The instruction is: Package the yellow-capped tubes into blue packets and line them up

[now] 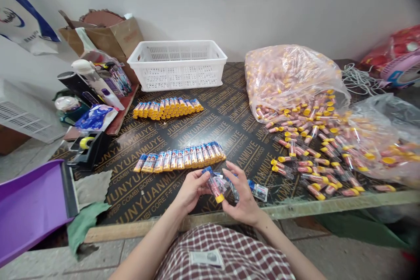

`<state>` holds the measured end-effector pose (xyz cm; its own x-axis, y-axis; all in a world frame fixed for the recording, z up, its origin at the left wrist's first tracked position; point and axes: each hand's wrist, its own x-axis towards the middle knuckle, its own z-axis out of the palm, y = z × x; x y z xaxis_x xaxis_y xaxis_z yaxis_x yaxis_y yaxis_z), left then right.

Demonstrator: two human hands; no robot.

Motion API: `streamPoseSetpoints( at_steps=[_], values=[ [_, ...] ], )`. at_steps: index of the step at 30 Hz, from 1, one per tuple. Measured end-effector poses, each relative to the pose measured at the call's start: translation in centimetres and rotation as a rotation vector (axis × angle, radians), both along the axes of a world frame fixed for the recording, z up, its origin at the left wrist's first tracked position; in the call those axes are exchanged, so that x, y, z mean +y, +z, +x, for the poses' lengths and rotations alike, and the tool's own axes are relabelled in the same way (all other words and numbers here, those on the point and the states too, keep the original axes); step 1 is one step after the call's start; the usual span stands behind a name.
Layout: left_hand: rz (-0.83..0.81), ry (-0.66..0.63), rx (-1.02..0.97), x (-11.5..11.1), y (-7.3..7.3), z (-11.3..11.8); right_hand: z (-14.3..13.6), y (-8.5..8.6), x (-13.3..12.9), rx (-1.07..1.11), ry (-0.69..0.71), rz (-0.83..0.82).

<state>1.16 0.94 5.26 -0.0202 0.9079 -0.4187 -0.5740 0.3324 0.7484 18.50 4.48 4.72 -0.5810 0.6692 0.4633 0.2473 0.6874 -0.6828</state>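
Observation:
My left hand (193, 190) is closed, thumb and fingers pinching a small clear tube (215, 186) with a blue upper end, reddish contents and a yellow cap. The tube is tilted, its yellow cap toward me. My right hand (242, 197) is just right of it, fingers spread and curved, the thumb close by the yellow cap; whether it touches the cap I cannot tell. Behind the right fingers lie small printed wrappers (260, 191), partly hidden. Just beyond my hands lies a row of similar blue and yellow tubes (180, 158), side by side.
A stacked group of tubes (169, 108) lies farther back, before a white plastic basket (177, 70). To the right, loose yellow-capped tubes (315, 157) spill from a clear plastic bag (292, 70). A tape dispenser (90, 148) and purple dustpan (29, 210) are at left.

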Motion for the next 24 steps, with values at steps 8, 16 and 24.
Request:
streamPoseSetpoints(
  at_steps=[8, 16, 24],
  values=[
    [-0.038, -0.116, 0.038, -0.3, 0.5, 1.4, -0.6, 0.6, 0.5, 0.05, 0.237, -0.161],
    [-0.07, -0.111, 0.071, -0.3, 0.9, 1.6, -0.6, -0.2, 0.3, 0.114, 0.231, -0.243],
    [-0.078, -0.126, 0.09, -0.4, 0.7, 1.5, -0.6, -0.3, 0.4, 0.153, 0.243, -0.279]
  ],
)
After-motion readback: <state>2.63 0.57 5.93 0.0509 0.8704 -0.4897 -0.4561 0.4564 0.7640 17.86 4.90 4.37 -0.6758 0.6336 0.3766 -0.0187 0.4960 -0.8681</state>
